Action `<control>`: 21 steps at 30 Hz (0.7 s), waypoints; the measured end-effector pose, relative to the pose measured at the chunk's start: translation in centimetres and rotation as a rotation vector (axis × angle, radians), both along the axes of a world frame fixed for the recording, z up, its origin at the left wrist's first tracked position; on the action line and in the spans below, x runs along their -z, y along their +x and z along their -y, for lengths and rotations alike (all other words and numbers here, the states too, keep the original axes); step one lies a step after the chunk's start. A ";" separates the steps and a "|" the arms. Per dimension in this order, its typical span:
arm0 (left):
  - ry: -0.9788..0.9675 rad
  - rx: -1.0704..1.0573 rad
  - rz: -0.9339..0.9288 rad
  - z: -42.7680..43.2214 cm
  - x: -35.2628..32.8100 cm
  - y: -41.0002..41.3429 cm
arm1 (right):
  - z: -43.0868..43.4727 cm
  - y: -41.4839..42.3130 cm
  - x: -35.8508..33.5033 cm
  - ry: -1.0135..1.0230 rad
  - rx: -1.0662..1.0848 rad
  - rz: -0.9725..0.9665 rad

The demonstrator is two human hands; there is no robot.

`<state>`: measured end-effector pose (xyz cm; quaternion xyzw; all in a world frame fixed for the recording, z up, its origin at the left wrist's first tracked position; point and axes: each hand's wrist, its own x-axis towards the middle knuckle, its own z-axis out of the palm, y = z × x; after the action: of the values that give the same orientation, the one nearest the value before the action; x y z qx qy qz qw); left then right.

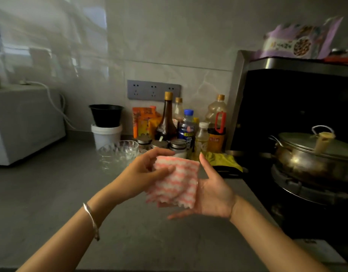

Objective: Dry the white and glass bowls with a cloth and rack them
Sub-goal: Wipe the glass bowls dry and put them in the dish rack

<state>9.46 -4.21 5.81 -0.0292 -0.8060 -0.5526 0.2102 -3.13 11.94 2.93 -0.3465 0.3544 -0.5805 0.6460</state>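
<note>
A pink and white patterned cloth hangs folded between my hands above the grey counter. My left hand pinches its upper left part, thumb on the front and fingers behind. My right hand lies palm up with straight fingers under the cloth's right edge. Stacked cut-glass bowls stand on the counter just beyond my left hand. No white bowl and no rack are in view.
Behind the bowls are a white tub topped by a black pot, spice jars and several bottles. A yellow cloth lies by the stove, where a lidded metal pot sits. A white appliance stands left.
</note>
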 end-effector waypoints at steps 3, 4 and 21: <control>0.060 -0.057 0.017 2.4 0.0 0.3 | 2.9 0.2 0.2 -0.044 0.144 -0.027; 0.052 -0.062 0.031 3.1 0.4 0.3 | 3.8 0.3 0.3 -0.064 0.210 -0.042; -0.551 -0.672 0.018 13.4 5.2 -4.4 | 7.6 -0.4 2.3 0.081 0.607 0.055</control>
<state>5.09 -17.60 0.59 0.1846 -0.8898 -0.2180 0.3559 -3.50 4.29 0.65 -0.1832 0.4470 -0.7416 0.4655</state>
